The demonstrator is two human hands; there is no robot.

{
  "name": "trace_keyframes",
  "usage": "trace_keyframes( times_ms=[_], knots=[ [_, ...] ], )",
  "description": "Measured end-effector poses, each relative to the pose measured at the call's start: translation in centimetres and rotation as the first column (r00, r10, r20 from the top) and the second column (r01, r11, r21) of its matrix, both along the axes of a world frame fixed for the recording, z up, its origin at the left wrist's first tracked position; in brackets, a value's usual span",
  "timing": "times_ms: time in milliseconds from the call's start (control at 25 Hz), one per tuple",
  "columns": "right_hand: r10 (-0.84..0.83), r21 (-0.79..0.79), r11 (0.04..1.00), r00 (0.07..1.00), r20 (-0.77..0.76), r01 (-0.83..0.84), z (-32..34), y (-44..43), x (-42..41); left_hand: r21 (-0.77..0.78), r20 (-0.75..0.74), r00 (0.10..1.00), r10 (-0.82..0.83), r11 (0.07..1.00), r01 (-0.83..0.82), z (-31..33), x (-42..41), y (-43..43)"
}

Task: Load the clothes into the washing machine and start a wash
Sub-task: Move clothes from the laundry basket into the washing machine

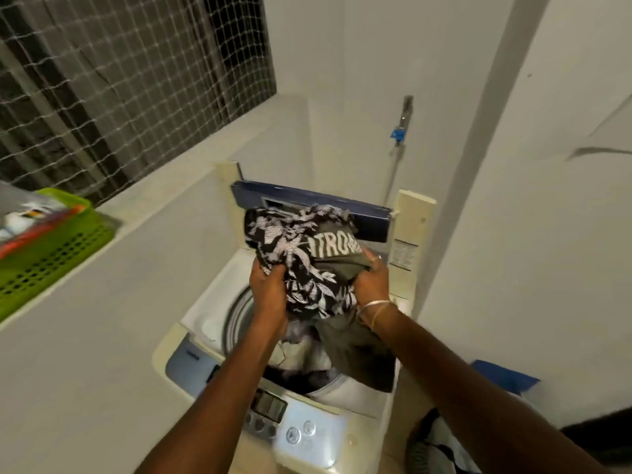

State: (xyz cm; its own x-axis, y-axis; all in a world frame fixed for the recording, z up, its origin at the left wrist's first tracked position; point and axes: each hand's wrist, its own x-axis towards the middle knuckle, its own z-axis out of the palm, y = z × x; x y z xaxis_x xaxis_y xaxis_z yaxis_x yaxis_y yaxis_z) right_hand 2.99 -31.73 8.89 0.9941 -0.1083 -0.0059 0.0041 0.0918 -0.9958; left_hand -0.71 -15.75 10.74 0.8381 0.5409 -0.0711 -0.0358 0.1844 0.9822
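Hidden: the fingertips of both hands are sunk in the cloth, and the bundle and forearms cover much of the drum (236, 319) opening.
Blurred: the green basket (51, 254) is smeared and cut by the left edge.
Unclear: a dark and white object (431, 443) at the lower right, beside the machine, cannot be identified.
Lettering: pale letters on the olive garment (337, 248) are partly folded under; only "TRO" reads.
Clothes bundle (301, 268): black-and-white leaf-patterned cloth bunched with the olive garment, whose tail hangs into the drum.
Position: held in the air over the open drum, in front of the raised lid (307, 203).
Left hand (268, 285): curled round the patterned cloth at the bundle's lower left.
Right hand (372, 282): clamped on the olive garment, with bangles (376, 307) at the wrist.
Washing machine (201, 319): a top-loader with its control panel (297, 429) at the near edge.
Drum contents: dark and pale laundry, indistinct.
Basket contents: white, grey and orange shapes; it sits on a ledge (154, 200).
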Motion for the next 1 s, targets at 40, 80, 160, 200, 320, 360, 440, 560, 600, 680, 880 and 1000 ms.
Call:
trace_keyframes(
  times_ms=[40,80,160,200,320,360,440,560,600,680,880,1000],
  knots=[
    [-0.009,0.021,1.0,1.0,-0.011,0.01,0.3,2.2,0.8,0.024,-0.038,0.999,0.015,1.0,-0.014,-0.7,-0.1,2.0],
    [-0.024,0.028,0.999,0.999,-0.033,0.025,0.0,3.9,1.5,0.038,-0.09,0.996,0.002,0.999,0.001,-1.7,-0.2,3.6],
    [-0.03,-0.024,0.999,0.995,-0.093,0.028,-1.5,6.2,2.4,0.056,-0.243,0.969,-0.042,0.997,0.058,-3.8,-0.3,6.1],
    [-0.019,-0.088,0.996,0.991,-0.13,0.008,-2.7,6.7,2.6,0.054,-0.34,0.937,-0.078,0.993,0.103,-5.0,-0.1,6.9],
    [0.033,-0.198,0.975,0.942,-0.333,-0.104,-5.5,6.4,3.0,0.014,-0.653,0.736,-0.177,0.969,0.245,-9.0,0.6,8.1],
    [0.037,-0.248,0.959,0.925,-0.378,-0.139,-6.1,5.9,3.3,0.057,-0.707,0.688,-0.166,0.956,0.289,-10.6,0.9,8.4],
    [0.064,-0.362,0.906,0.916,-0.395,-0.22,-7.0,4.6,3.7,0.195,-0.714,0.692,-0.105,0.92,0.341,-11.7,1.3,7.5],
    [0.085,-0.389,0.892,0.931,-0.354,-0.229,-7.5,2.6,4.0,0.405,-0.623,0.781,-0.048,0.834,0.374,-10.1,1.9,3.5],
    [0.076,-0.366,0.908,0.94,-0.332,-0.203,-7.6,1.8,4.0,0.495,-0.585,0.811,-0.01,0.787,0.367,-9.4,2.2,1.8],
    [0.045,-0.332,0.933,0.96,-0.275,-0.139,-7.5,-0.4,3.4,0.586,-0.453,0.892,0.003,0.755,0.295,-8.7,2.3,-1.9],
    [-0.099,-0.418,0.906,0.994,-0.057,0.066,-7.5,-9.5,-1.1,0.617,-0.163,0.954,-0.251,0.729,0.297,-9.5,0.6,-14.6],
    [-0.193,-0.454,0.876,0.981,-0.019,0.164,-10.5,-16.9,-4.4,0.63,-0.112,0.9,-0.422,0.67,0.392,-12.6,-0.5,-23.3]
  ],
)
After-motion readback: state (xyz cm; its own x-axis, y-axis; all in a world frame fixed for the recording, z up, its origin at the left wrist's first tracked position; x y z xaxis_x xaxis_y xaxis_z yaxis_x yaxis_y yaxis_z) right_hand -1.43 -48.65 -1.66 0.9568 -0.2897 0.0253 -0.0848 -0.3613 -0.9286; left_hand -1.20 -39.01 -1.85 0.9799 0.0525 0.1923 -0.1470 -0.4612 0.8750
